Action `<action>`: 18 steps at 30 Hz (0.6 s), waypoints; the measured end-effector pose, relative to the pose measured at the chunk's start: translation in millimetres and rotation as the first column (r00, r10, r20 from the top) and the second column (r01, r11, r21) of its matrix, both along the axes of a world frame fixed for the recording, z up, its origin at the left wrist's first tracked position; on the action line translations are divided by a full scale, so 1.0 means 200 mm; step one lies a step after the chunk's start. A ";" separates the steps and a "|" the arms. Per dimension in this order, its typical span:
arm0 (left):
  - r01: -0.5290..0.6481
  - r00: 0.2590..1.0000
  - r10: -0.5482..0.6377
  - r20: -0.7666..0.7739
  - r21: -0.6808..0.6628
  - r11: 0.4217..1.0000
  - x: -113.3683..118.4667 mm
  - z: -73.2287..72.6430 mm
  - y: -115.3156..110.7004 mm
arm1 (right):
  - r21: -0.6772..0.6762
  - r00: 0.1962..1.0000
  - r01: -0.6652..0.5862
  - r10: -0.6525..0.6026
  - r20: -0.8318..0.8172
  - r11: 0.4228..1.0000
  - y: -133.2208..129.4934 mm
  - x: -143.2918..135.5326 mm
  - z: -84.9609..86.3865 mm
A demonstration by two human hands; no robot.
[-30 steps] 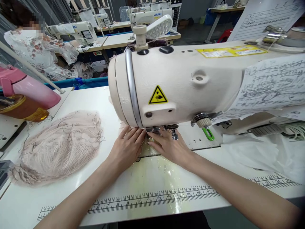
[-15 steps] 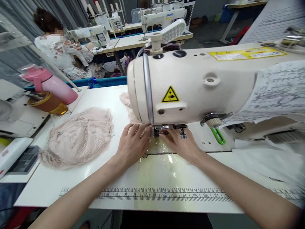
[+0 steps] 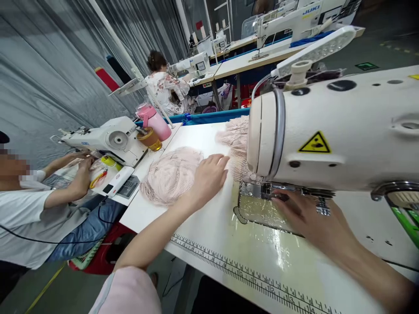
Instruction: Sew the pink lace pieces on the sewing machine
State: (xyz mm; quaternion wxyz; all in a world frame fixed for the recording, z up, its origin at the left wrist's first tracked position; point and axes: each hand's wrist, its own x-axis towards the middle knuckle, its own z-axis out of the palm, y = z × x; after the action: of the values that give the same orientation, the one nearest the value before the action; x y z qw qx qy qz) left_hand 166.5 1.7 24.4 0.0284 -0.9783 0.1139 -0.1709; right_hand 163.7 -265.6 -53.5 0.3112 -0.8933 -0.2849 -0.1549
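My left hand [image 3: 209,178] is over the white table between the round heap of pale pink lace [image 3: 173,174] and the sewing machine [image 3: 327,126], its fingers loosely spread and nothing visible in them. Beneath the machine head, my right hand [image 3: 304,213] is at the presser foot area [image 3: 266,190], its fingertips partly hidden and blurred; what they hold, if anything, cannot be made out. More pink lace [image 3: 235,139] lies behind and left of the machine head, reaching toward the needle area.
At the left, a person [image 3: 65,196] works at another sewing machine [image 3: 104,137]. A pink bottle [image 3: 157,124] and a brown cup [image 3: 149,138] stand at the table's far left. Behind, another person [image 3: 166,89] sits by more machines. A ruler strip [image 3: 242,272] runs along the front edge.
The view has turned left, bringing the person at the left into sight. My left hand has left the needle area and moved toward the lace heap. My right hand stays under the machine head.
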 end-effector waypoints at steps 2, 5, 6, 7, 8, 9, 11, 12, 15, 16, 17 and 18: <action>-0.101 0.994 0.100 0.041 0.028 0.994 -0.14 -0.01 0.08 | -0.102 0.999 -0.035 0.035 -0.002 0.994 -0.01 0.00 0.00; -0.224 0.973 0.221 0.068 0.039 0.974 -0.30 -0.05 0.19 | -0.161 0.998 -0.057 0.059 0.009 0.985 0.00 0.01 0.00; -0.235 0.970 0.232 0.066 0.034 0.971 -0.33 -0.06 0.22 | -0.155 0.998 -0.054 0.055 0.004 0.987 0.00 0.01 0.01; -0.242 0.969 0.240 0.064 0.023 0.970 -0.35 -0.07 0.23 | -0.143 0.999 -0.043 0.043 -0.003 0.989 0.01 0.01 0.01; -0.243 0.968 0.242 0.061 0.008 0.970 -0.36 -0.08 0.25 | -0.131 1.000 -0.023 0.022 -0.007 0.991 0.02 0.01 0.01; -0.243 0.968 0.243 0.056 -0.012 0.970 -0.36 -0.08 0.25 | -0.117 1.000 0.000 0.000 0.000 0.993 0.03 0.01 0.01; -0.245 0.968 0.247 0.040 -0.060 0.968 -0.37 -0.07 0.25 | -0.100 0.999 0.017 -0.013 0.039 0.995 0.04 0.00 0.03; -0.245 0.968 0.248 0.026 -0.087 0.966 -0.37 -0.06 0.25 | -0.096 0.998 0.008 -0.002 0.061 0.995 0.04 0.00 0.04; -0.250 0.968 0.251 -0.019 -0.174 0.952 -0.37 -0.03 0.25 | -0.094 0.994 -0.041 0.050 0.093 0.995 0.03 -0.01 0.05; -0.253 0.967 0.252 -0.031 -0.204 0.946 -0.37 -0.02 0.26 | -0.094 0.994 -0.046 0.055 0.099 0.995 0.03 -0.01 0.05; -0.255 0.967 0.253 -0.041 -0.235 0.938 -0.38 -0.01 0.26 | -0.092 0.993 -0.041 0.051 0.105 0.995 0.03 -0.01 0.05; -0.256 0.966 0.252 -0.051 -0.266 0.929 -0.38 0.00 0.27 | -0.088 0.993 -0.027 0.037 0.116 0.996 0.04 0.00 0.04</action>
State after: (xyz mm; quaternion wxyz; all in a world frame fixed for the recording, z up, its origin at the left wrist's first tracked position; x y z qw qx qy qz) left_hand 90.7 55.3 23.6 -0.0842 -0.9808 -0.0375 -0.1720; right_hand 163.1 -258.0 -45.8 0.2575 -0.8905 -0.3235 -0.1900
